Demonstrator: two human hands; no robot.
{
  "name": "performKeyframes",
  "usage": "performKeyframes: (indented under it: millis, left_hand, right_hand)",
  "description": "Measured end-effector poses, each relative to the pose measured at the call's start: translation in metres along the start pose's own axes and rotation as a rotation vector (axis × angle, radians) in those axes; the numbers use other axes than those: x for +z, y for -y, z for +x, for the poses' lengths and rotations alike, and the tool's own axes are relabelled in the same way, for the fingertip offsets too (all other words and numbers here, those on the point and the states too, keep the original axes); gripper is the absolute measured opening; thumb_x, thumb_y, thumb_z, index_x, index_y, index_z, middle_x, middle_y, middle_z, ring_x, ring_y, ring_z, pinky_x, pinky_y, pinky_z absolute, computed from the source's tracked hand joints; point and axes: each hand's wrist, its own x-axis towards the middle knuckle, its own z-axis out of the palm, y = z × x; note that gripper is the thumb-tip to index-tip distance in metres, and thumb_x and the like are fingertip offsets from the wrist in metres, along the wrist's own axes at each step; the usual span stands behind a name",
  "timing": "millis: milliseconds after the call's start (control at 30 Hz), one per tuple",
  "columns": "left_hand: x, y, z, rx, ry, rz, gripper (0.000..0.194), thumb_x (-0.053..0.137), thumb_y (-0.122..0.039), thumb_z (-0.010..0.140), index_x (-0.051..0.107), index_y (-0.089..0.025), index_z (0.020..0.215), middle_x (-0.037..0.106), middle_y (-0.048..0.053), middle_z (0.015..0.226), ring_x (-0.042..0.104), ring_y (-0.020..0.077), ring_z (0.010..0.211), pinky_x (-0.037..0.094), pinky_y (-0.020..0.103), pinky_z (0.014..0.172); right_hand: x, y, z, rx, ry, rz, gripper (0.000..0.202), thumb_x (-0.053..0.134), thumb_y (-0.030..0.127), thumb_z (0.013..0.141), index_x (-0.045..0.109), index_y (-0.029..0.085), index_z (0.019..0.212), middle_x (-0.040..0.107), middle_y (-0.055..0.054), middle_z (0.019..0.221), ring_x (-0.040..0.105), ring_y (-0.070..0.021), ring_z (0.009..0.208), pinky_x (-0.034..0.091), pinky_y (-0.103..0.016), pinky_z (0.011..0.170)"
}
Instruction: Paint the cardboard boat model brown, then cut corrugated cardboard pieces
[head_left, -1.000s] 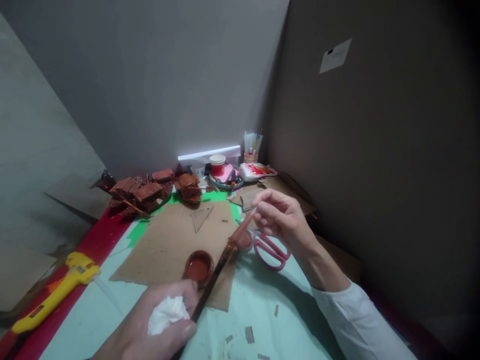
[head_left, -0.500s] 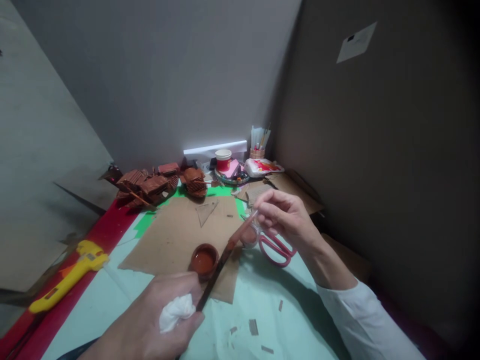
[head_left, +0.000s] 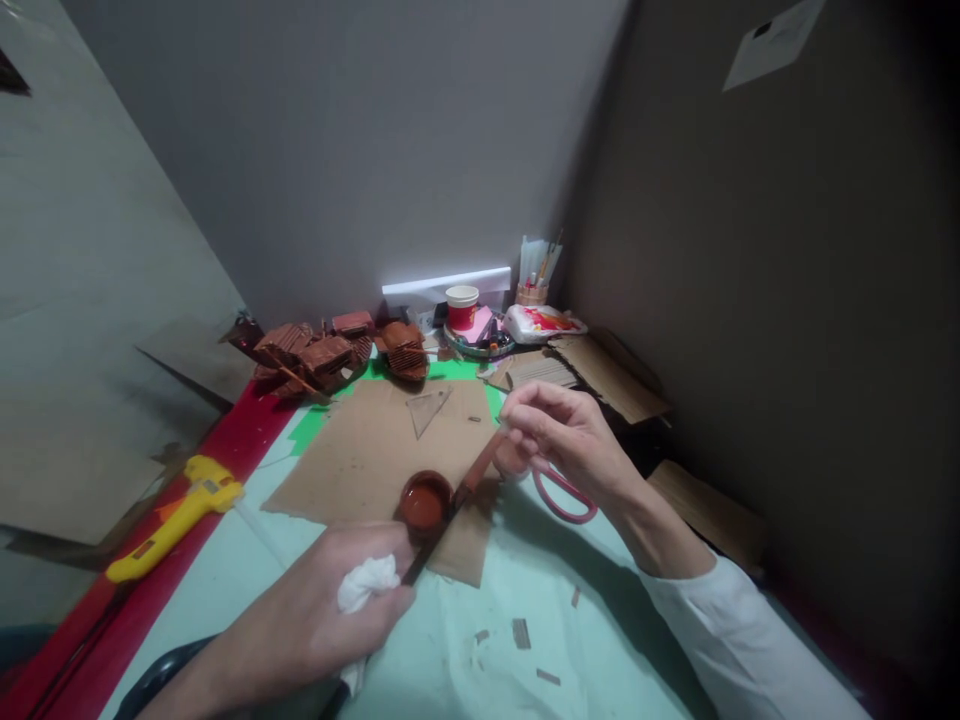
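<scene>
**Person's body: two bare hands, one sleeve**

Left hand (head_left: 315,625): bare, no glove, ring or watch visible; forearm behind it bare to the frame edge, no cuff in view.

Right hand (head_left: 562,440): bare, no ring visible; wrist uncovered. Behind the wrist, a long white sleeve (head_left: 742,650), plain, loosely fitted, softly creased, its cuff ending short of the hand.

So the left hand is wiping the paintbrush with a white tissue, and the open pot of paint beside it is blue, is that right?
Not quite. The head view shows the paint pot holds reddish-brown paint, not blue. The rest stands: the left hand pinches a white tissue around the paintbrush, whose other end the right hand holds.
</scene>
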Motion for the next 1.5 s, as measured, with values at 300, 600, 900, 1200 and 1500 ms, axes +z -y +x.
performKeyframes:
  millis: [300, 600, 900, 1200, 1500]
  left_hand:
    - [0.005, 0.008, 0.000, 0.075, -0.093, -0.037, 0.023, 0.048, -0.031, 0.088, 0.041, -0.022, 0.068, 0.048, -0.003, 0.068, 0.046, 0.0136, 0.062, 0.036, 0.024, 0.058]
    - [0.012, 0.015, 0.000, 0.075, -0.110, 0.080, 0.023, 0.045, -0.029, 0.092, 0.039, -0.022, 0.071, 0.049, -0.003, 0.069, 0.048, 0.0143, 0.063, 0.037, 0.025, 0.060]
    - [0.016, 0.016, 0.004, 0.054, -0.104, 0.084, 0.021, 0.043, -0.029, 0.092, 0.038, -0.022, 0.073, 0.050, -0.001, 0.074, 0.049, 0.0160, 0.067, 0.036, 0.027, 0.063]
    - [0.011, 0.008, 0.005, 0.042, -0.264, -0.186, 0.022, 0.048, -0.038, 0.090, 0.046, -0.021, 0.075, 0.047, -0.002, 0.072, 0.044, 0.0149, 0.067, 0.034, 0.026, 0.062]
    - [0.019, -0.005, 0.010, -0.148, -0.852, -0.763, 0.050, 0.074, -0.061, 0.067, 0.064, -0.019, 0.093, 0.056, -0.002, 0.071, 0.053, 0.0165, 0.068, 0.043, 0.023, 0.060]
  right_hand:
    - [0.005, -0.007, 0.001, 0.016, 0.014, 0.035, 0.023, 0.072, 0.032, 0.088, 0.061, 0.017, 0.075, 0.058, 0.005, 0.059, 0.042, -0.0032, 0.041, 0.035, -0.014, 0.037]
    - [0.011, -0.005, -0.003, 0.045, 0.060, 0.056, 0.028, 0.071, 0.034, 0.088, 0.055, 0.018, 0.073, 0.053, 0.007, 0.054, 0.037, -0.0032, 0.039, 0.029, -0.014, 0.036]
    - [0.013, -0.006, -0.002, 0.063, 0.031, 0.017, 0.029, 0.071, 0.037, 0.087, 0.055, 0.017, 0.074, 0.058, 0.004, 0.058, 0.038, -0.0037, 0.041, 0.027, -0.014, 0.037]
    - [0.016, -0.003, -0.007, 0.014, -0.069, -0.020, 0.036, 0.056, 0.052, 0.095, 0.061, 0.020, 0.110, 0.061, 0.002, 0.064, 0.038, -0.0058, 0.043, 0.030, -0.016, 0.039]
    - [0.043, 0.001, -0.024, 0.215, 0.233, -0.186, 0.035, 0.060, 0.047, 0.092, 0.068, 0.013, 0.091, 0.060, -0.001, 0.063, 0.045, -0.0072, 0.046, 0.029, -0.017, 0.039]
